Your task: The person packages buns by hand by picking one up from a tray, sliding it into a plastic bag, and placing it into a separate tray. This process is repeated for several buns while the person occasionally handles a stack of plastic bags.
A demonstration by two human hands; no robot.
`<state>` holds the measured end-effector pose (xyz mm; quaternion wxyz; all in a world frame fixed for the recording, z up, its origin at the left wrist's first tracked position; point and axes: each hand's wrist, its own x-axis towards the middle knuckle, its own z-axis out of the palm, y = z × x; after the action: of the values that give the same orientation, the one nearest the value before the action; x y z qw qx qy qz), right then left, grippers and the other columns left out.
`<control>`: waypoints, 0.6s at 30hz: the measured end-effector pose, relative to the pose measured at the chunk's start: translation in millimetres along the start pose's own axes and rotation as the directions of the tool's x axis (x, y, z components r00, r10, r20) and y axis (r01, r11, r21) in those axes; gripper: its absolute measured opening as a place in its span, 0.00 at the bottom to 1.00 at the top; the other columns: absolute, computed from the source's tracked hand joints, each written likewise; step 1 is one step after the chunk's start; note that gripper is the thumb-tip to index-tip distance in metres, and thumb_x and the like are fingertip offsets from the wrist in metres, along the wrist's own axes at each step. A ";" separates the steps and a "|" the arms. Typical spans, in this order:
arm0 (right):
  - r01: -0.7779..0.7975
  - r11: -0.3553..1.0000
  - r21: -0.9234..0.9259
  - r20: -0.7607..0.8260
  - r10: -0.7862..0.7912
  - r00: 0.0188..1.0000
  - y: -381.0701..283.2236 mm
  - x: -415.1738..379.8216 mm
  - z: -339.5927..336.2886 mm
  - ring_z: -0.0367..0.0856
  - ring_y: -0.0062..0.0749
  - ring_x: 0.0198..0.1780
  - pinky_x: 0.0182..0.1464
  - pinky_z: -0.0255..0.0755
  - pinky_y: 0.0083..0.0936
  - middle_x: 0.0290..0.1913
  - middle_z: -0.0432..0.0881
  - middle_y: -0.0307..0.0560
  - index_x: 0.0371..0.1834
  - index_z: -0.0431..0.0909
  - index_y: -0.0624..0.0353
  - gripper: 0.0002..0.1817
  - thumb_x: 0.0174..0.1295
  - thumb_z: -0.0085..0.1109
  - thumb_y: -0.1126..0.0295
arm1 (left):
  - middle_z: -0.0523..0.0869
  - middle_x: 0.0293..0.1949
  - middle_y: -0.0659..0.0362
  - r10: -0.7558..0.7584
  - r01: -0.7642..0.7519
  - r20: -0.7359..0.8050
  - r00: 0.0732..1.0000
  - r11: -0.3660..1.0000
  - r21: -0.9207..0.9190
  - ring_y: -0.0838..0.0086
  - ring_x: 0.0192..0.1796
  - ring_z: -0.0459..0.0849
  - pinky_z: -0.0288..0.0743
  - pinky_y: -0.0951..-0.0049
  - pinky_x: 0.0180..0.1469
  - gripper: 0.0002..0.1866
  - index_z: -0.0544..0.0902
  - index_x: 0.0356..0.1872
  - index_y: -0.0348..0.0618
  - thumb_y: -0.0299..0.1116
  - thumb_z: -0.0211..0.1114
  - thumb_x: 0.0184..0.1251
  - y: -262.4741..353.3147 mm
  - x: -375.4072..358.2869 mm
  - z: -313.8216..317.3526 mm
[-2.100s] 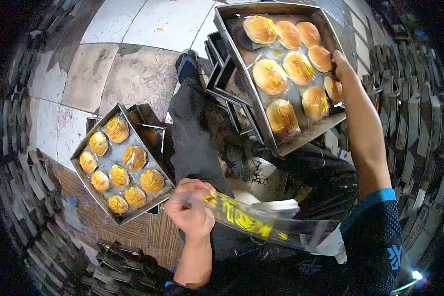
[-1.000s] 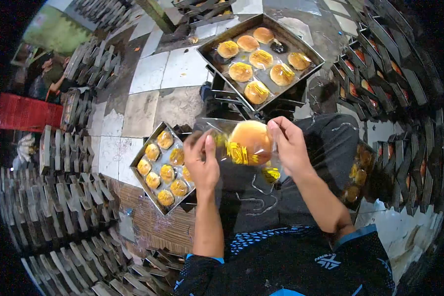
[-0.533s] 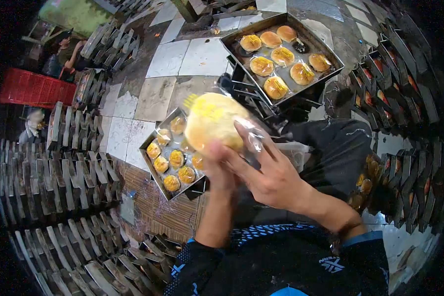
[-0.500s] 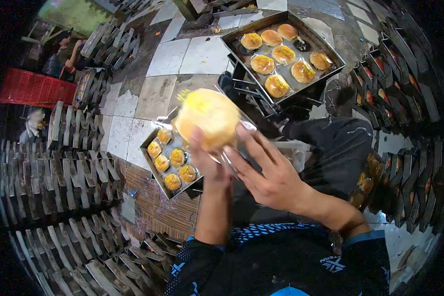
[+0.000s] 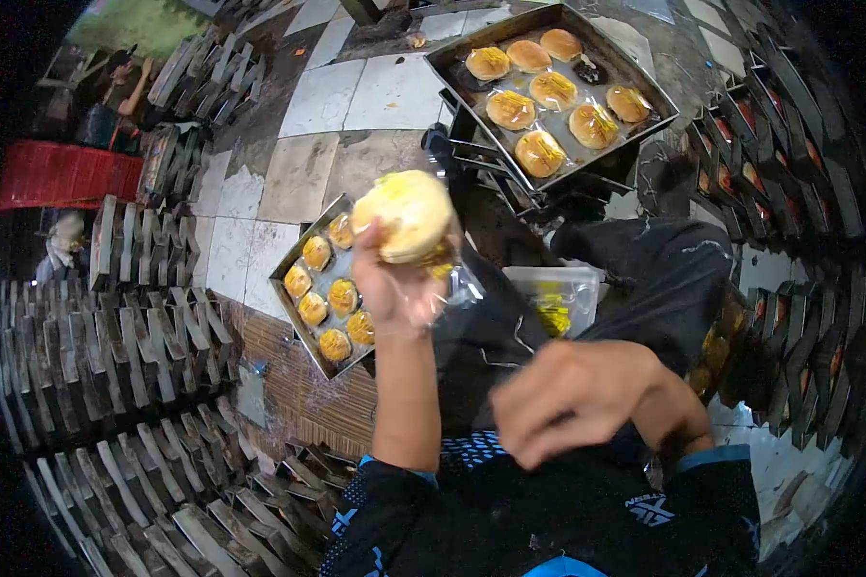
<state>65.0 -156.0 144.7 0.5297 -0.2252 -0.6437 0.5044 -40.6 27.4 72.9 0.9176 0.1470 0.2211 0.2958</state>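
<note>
My left hand (image 5: 394, 293) holds up a round bun (image 5: 406, 213) with yellow on its top; clear plastic wrap (image 5: 460, 287) hangs from its side. Apart from it, my right hand (image 5: 579, 396) is over my lap, smeared by motion, with its fingers curled in. Whatever those fingers may hold is hidden. Between my legs sits a clear plastic container (image 5: 587, 287) with yellow pieces (image 5: 553, 313) inside. Left of the held bun, a metal tray (image 5: 303, 348) bears several wrapped buns (image 5: 342, 296). A larger tray (image 5: 672, 117) with several buns (image 5: 553, 91) stands ahead on the right.
Stacked dark trays (image 5: 115, 356) crowd the left side, and more stacks (image 5: 789, 173) with buns inside rise at the right. A red crate (image 5: 63, 176) and another person (image 5: 120, 91) are at the far left. Worn tiles (image 5: 385, 91) cover the floor ahead.
My right hand has left the bun and drawn back toward my lap. The bun is now in my left hand alone, turned a little, and the clear container shows more fully.
</note>
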 end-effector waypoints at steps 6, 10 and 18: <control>-0.338 0.801 -0.495 -0.519 0.039 0.854 57.8 -13.2 -19.1 0.82 0.48 0.34 0.35 0.75 0.34 0.31 0.82 0.51 0.36 0.81 0.62 0.09 0.55 0.69 0.71 | 0.82 0.57 0.46 0.089 -0.077 -0.040 0.995 0.966 0.246 0.54 0.53 0.84 0.81 0.48 0.53 0.31 0.73 0.63 0.40 0.55 0.49 0.71 -26.8 4.3 -1.6; -0.404 0.701 -0.588 -0.543 0.028 0.840 41.1 0.9 0.1 0.82 0.48 0.37 0.35 0.75 0.35 0.31 0.81 0.52 0.34 0.81 0.62 0.06 0.56 0.66 0.73 | 0.83 0.54 0.50 -0.015 0.035 -0.096 0.995 0.978 0.207 0.59 0.55 0.84 0.79 0.56 0.57 0.27 0.74 0.60 0.39 0.49 0.56 0.70 -26.1 2.5 12.1; -0.737 0.257 -0.625 -0.780 -0.203 0.592 85.7 -43.7 -26.4 0.83 0.43 0.44 0.44 0.77 0.33 0.45 0.83 0.52 0.42 0.83 0.61 0.11 0.57 0.68 0.70 | 0.80 0.60 0.47 -0.034 0.053 -0.151 0.988 0.991 0.119 0.52 0.56 0.82 0.79 0.49 0.55 0.33 0.73 0.64 0.42 0.56 0.50 0.67 -9.8 2.2 -23.6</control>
<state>82.7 -147.8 46.9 0.3937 -0.7904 -0.4691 -0.0160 -46.0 24.4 48.0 0.8940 0.1759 0.3098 0.2716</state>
